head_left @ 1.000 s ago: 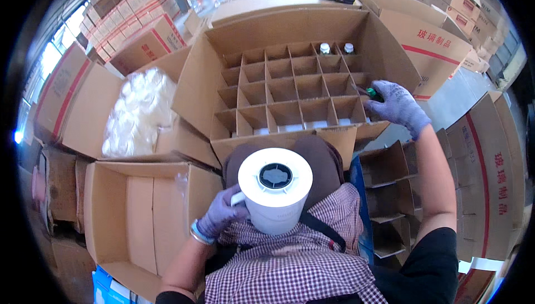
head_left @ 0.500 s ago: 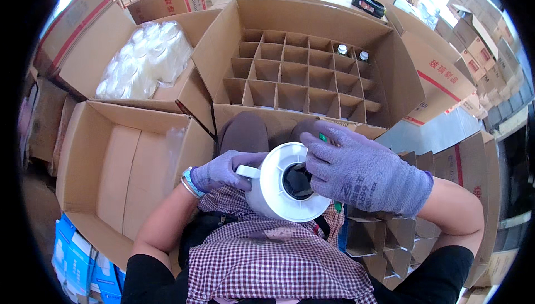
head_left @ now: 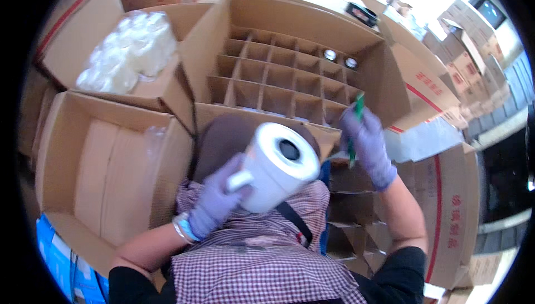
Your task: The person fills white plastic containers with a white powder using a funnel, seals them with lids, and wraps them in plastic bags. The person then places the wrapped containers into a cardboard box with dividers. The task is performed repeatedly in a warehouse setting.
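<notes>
Cardboard surrounds me on every side, brown cartons stacked and standing open across a packing area, with daylight bright at the far upper right. Nearest to me is my checked red-and-white apron (head_left: 262, 265), and over it my left hand (head_left: 214, 203), in a pale purple knit glove with a blue cuff, has its fingers curled round the handle of a white ceramic mug (head_left: 276, 164); the mug is tilted in front of my chest, its dark opening turned up toward me. My right hand (head_left: 368, 142), gloved the same way, is raised just to the right of the mug and apart from it, fingers pressed together around a thin green pen-like tool (head_left: 355, 128) that stands almost upright in my grip, its top poking above my fingers. To my left sits an open cardboard box lined with flat brown sheets (head_left: 106, 159), and below my right arm is a stack of brown cardboard divider grids (head_left: 356, 220). Straight ahead, beyond the mug, is a large open carton fitted with a cardboard cell grid (head_left: 290, 81); most cells look empty, and two round dark-topped items (head_left: 340, 59) sit in cells near its far right corner. Farther left, another open carton holds white goods wrapped in clear plastic (head_left: 128, 50). More printed cartons (head_left: 446, 92) are piled at the right.
</notes>
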A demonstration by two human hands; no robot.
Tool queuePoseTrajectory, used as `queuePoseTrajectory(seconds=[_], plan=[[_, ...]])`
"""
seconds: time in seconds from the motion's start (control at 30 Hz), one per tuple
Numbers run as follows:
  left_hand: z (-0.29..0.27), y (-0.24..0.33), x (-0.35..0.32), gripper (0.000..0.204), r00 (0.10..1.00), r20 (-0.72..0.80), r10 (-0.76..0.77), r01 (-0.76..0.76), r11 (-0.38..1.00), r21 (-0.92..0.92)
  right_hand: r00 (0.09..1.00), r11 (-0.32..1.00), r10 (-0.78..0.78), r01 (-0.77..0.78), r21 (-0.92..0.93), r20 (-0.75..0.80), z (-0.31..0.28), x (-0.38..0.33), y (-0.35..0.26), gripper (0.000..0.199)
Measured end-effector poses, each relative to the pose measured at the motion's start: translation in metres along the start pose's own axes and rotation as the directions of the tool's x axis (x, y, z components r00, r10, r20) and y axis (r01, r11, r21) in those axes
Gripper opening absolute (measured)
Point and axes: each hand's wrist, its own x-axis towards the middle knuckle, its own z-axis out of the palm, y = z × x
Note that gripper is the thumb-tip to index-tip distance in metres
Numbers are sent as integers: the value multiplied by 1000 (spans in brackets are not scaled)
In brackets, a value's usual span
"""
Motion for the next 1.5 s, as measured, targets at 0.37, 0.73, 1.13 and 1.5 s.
queuePoseTrajectory(seconds=[0.37, 0.73, 1.13, 1.5], plan=[[-88, 5, 51, 76, 999, 42, -3, 1, 999, 49, 981, 202, 173, -119, -972, -84, -159, 64, 292, 48], [-278, -151, 71, 35, 777, -51, -627, 510, 674, -534, 896, 148, 285, -392, -908, -341, -88, 84, 223, 70], [-169, 56, 16, 69, 942, -309, 128, -205, 951, -231, 933, 962, -240, 190, 199, 267, 80, 57, -44, 66], [-102, 93, 76, 70, 899, 348, 264, -314, 945, 95, 980, 643, -193, 166, 748, -52, 103, 169, 38, 37]])
